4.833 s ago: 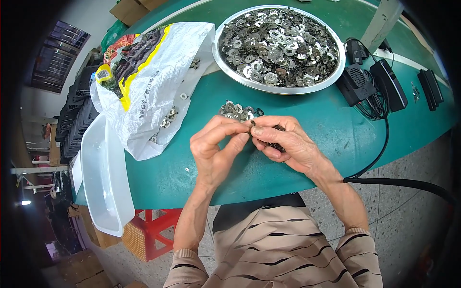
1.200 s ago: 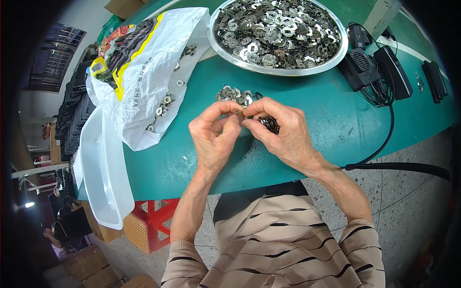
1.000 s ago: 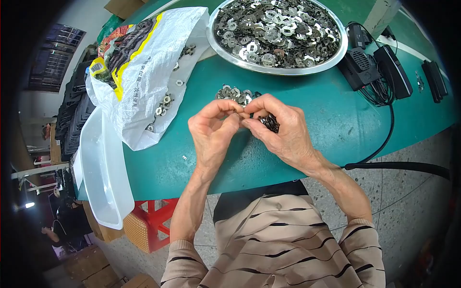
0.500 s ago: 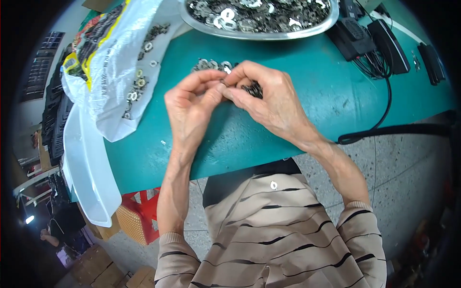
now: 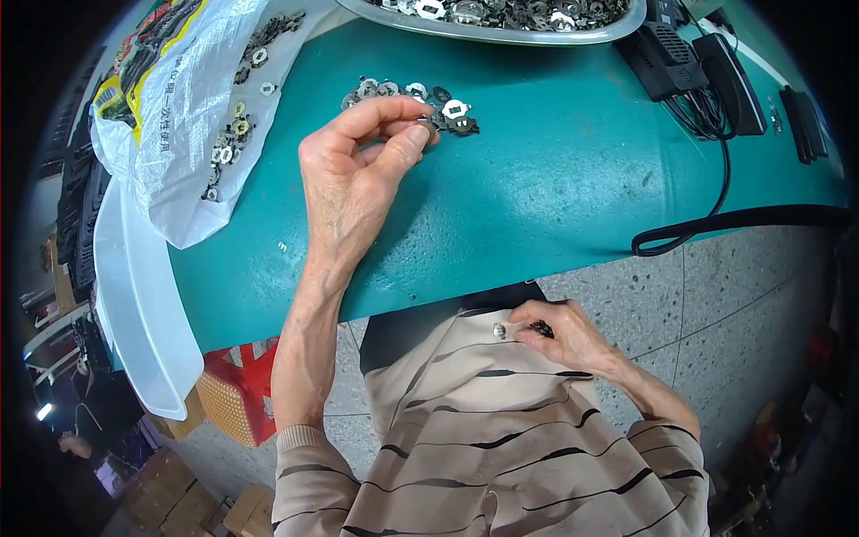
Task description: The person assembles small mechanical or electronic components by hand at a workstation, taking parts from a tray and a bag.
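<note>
Above the table, my left hand [image 5: 358,170] is closed, with thumb and forefinger pinching a small metal part whose edge barely shows at the fingertips. Just beyond those fingertips lies a loose pile of small round metal parts [image 5: 456,109], some silver and some dark. My right hand [image 5: 573,336] is down at my lap, its fingers curled around several dark metal parts [image 5: 541,328]. A single shiny metal piece [image 5: 499,330] rests on my striped top right beside the right thumb and forefinger.
A large metal basin [image 5: 537,36] full of similar parts stands at the far edge of the green table [image 5: 555,188]. On the left are a white plastic sack [image 5: 179,170] with parts on it and a white tray [image 5: 134,295]. Black devices with cables [image 5: 667,63] sit at right.
My right hand has left the left fingertips and come down to my lap, beside the loose piece there. The left hand stays over the table, still pinching. The view has shifted slightly.
</note>
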`<action>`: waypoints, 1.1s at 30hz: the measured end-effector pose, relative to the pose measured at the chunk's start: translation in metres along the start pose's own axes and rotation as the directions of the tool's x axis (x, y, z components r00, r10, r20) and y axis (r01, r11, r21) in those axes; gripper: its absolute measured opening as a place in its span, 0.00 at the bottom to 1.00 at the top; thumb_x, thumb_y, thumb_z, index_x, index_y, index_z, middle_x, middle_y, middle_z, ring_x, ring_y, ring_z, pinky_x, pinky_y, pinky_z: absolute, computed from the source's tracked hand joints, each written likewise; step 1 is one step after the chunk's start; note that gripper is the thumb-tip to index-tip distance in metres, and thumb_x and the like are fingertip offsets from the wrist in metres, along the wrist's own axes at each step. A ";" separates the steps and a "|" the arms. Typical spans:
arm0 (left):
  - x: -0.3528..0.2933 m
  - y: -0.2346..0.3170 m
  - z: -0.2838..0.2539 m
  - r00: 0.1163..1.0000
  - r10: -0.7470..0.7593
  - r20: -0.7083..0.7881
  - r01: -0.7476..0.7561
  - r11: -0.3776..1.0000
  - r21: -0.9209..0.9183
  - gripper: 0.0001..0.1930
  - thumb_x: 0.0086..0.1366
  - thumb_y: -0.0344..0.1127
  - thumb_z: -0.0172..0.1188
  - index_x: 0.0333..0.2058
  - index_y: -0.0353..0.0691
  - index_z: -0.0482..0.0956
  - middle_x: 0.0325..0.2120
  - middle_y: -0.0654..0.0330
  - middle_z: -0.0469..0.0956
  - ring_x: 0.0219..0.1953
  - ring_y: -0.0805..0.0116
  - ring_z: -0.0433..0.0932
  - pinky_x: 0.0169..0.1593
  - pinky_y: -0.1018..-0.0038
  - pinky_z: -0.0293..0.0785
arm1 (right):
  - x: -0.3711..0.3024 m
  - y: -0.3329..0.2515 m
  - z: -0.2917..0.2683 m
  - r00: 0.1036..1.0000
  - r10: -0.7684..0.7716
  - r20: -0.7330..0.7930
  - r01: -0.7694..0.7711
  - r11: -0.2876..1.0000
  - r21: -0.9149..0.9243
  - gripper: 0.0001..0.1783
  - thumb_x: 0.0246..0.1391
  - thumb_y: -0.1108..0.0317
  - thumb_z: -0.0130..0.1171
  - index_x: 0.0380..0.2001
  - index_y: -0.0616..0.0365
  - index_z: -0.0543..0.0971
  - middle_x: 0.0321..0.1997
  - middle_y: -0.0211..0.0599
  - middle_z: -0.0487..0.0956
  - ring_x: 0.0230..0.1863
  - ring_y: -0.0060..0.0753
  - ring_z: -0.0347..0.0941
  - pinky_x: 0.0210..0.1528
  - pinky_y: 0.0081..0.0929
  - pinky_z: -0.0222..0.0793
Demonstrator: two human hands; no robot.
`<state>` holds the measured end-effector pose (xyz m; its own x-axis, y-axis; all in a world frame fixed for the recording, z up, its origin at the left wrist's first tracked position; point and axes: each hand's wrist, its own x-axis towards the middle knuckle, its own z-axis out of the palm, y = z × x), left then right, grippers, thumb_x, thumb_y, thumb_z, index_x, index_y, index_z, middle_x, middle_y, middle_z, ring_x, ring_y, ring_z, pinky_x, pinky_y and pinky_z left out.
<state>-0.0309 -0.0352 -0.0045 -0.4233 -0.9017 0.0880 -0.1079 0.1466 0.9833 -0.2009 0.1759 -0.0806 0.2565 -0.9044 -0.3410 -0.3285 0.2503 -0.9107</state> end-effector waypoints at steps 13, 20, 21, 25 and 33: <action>0.002 -0.007 -0.001 1.000 0.013 -0.008 -0.013 1.000 0.026 0.08 0.55 0.22 0.57 0.35 0.30 0.79 0.26 0.60 0.79 0.30 0.78 0.77 0.33 0.85 0.72 | 0.015 0.014 0.029 1.000 0.010 -0.006 -0.011 0.996 -0.085 0.07 0.51 0.71 0.54 0.32 0.62 0.77 0.29 0.46 0.79 0.28 0.46 0.77 0.32 0.34 0.70; 0.001 -0.010 -0.001 0.999 0.052 -0.004 -0.052 0.995 -0.083 0.06 0.55 0.21 0.57 0.33 0.29 0.78 0.24 0.61 0.78 0.28 0.79 0.75 0.32 0.83 0.72 | 0.014 -0.032 -0.006 1.000 -0.010 -0.004 0.010 0.989 0.146 0.07 0.52 0.70 0.55 0.31 0.64 0.78 0.26 0.34 0.78 0.26 0.22 0.72 0.27 0.22 0.67; 0.001 -0.008 -0.002 1.000 0.027 -0.001 -0.027 0.992 -0.123 0.06 0.55 0.21 0.57 0.33 0.29 0.78 0.24 0.61 0.77 0.28 0.79 0.74 0.32 0.82 0.72 | 0.017 -0.049 -0.016 0.999 -0.043 0.008 0.041 0.989 0.143 0.07 0.52 0.70 0.55 0.31 0.64 0.78 0.26 0.34 0.78 0.26 0.22 0.72 0.27 0.22 0.67; 0.005 -0.005 -0.009 0.998 -0.038 0.041 0.047 0.968 -0.246 0.08 0.57 0.24 0.58 0.37 0.30 0.77 0.30 0.57 0.78 0.32 0.72 0.78 0.36 0.80 0.73 | 0.036 -0.103 -0.050 0.994 0.078 0.082 -0.113 0.775 0.622 0.08 0.53 0.69 0.56 0.31 0.64 0.76 0.24 0.31 0.74 0.18 0.13 0.61 0.18 0.12 0.52; 0.003 -0.002 -0.017 1.000 -0.001 -0.014 -0.005 0.903 -0.429 0.10 0.57 0.23 0.60 0.38 0.29 0.75 0.30 0.58 0.78 0.32 0.74 0.77 0.35 0.80 0.76 | 0.122 -0.136 -0.063 0.994 -0.097 -0.056 0.102 0.565 0.819 0.09 0.54 0.67 0.57 0.33 0.63 0.74 0.23 0.27 0.68 0.15 0.10 0.54 0.14 0.11 0.42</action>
<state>-0.0170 -0.0449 -0.0032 -0.4103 -0.9076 0.0892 0.2906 -0.0374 0.9561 -0.1819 0.0099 0.0164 0.2357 -0.9424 -0.2372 0.5852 0.3325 -0.7396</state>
